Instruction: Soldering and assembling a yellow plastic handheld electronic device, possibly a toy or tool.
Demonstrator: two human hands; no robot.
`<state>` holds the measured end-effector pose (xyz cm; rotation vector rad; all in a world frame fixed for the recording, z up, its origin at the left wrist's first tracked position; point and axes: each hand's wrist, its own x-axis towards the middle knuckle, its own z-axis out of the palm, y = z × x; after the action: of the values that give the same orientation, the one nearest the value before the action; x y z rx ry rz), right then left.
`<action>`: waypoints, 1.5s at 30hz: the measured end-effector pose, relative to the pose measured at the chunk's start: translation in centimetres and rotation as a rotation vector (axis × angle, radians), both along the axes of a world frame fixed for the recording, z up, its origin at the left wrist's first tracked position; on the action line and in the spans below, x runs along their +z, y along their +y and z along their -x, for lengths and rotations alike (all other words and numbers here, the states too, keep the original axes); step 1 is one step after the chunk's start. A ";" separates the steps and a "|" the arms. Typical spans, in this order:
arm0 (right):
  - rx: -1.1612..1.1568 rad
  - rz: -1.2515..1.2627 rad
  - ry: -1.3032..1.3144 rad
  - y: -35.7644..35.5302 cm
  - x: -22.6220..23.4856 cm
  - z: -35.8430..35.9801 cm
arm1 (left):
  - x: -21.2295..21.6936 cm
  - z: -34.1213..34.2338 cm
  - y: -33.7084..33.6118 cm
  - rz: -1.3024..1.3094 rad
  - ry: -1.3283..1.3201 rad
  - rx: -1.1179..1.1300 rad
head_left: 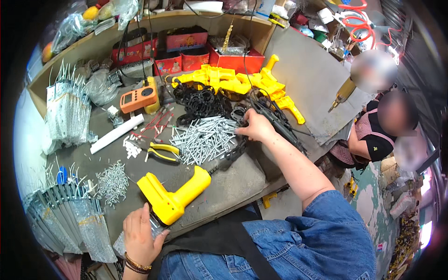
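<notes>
The grey workbench [224,186] is laid out within arm's reach — a heap of yellow plastic shells [238,81] and black rings [200,102] at the back, a spread of metal pins [203,137] in the middle. The yellow drill-shaped housing [173,196] lies at the near edge, the left hand [140,235] resting against its grip, seemingly to steady it, fingers loosely curled rather than clamped. The right hand [255,127] reaches over beside the pins, fingertips pinched on a small black part [240,132] — too small to identify.
</notes>
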<state>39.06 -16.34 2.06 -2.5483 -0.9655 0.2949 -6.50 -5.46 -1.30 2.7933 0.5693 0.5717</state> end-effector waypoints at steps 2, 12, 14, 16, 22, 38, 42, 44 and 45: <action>-0.010 0.075 0.071 -0.5 0.2 -0.5 | -0.1 -0.1 0.3 0.061 0.057 -0.036; 0.073 -0.978 0.732 1.4 3.8 1.4 | 0.6 0.3 1.0 0.037 -0.041 0.029; 0.163 -0.986 0.667 4.8 8.8 3.2 | 1.2 0.2 1.7 0.027 -0.091 0.078; 0.541 -0.764 0.474 9.6 12.4 5.5 | 1.7 0.7 2.2 0.052 -0.083 0.130; 0.863 -0.095 -0.438 26.1 12.7 10.4 | 0.3 -1.0 3.3 0.026 -0.133 0.319; 0.948 0.142 -0.360 33.3 5.7 5.4 | 2.1 6.3 5.0 -0.228 -0.214 0.812; 0.864 0.126 -0.289 33.3 5.2 5.3 | 0.8 5.9 4.8 -0.320 -0.109 0.840; 0.927 0.072 -0.350 33.7 4.6 3.7 | 0.7 5.3 5.2 -0.358 -0.128 0.809; 0.905 0.064 -0.335 33.8 4.4 3.8 | 0.5 5.4 5.4 -0.404 -0.080 0.820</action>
<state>35.24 17.45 6.46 -2.0733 -2.2307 0.1333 -11.88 -0.04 -0.84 2.7654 1.7753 1.0322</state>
